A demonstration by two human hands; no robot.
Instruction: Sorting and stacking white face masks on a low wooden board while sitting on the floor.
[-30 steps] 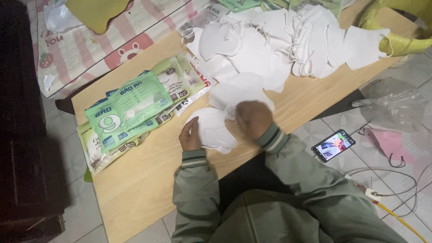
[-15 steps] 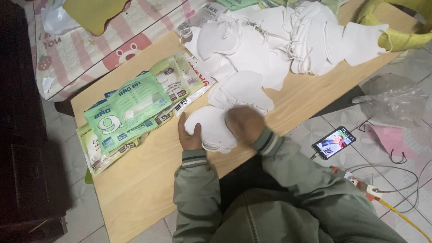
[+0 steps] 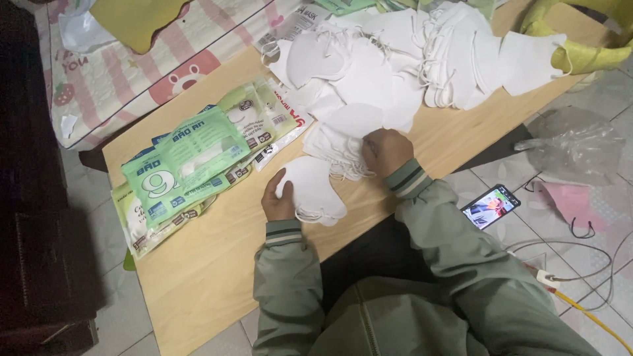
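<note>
While the left hand (image 3: pixel 277 198) lies curled against the near edge of a white mask (image 3: pixel 315 191), thumb and fingers closed on its rim, the right hand (image 3: pixel 386 150) presses down with bent fingers on a small stack of white masks (image 3: pixel 339 142) just beyond it; whether those fingers pinch a loop cannot be told. The held mask lies flat on the wooden table (image 3: pixel 217 277), directly between the two hands and touching the stack.

Outward of the left hand, near but apart from it, lies a fanned pile of flat rectangular packets (image 3: pixel 191 165), green on top with pale printed labels, overlapping at a slant toward the table's left edge. Beyond the right hand, a large loose heap of white masks (image 3: pixel 422 59) covers the far end of the table. A yellow bag (image 3: pixel 580 46) sits at the far right corner.

Nearer than the left hand, the table shows a broad bare stretch down to its near corner. Right of the right wrist, off the table edge, a lit phone (image 3: pixel 491 206) lies on the tiled floor, with a clear plastic bag (image 3: pixel 573 145) further out.
</note>
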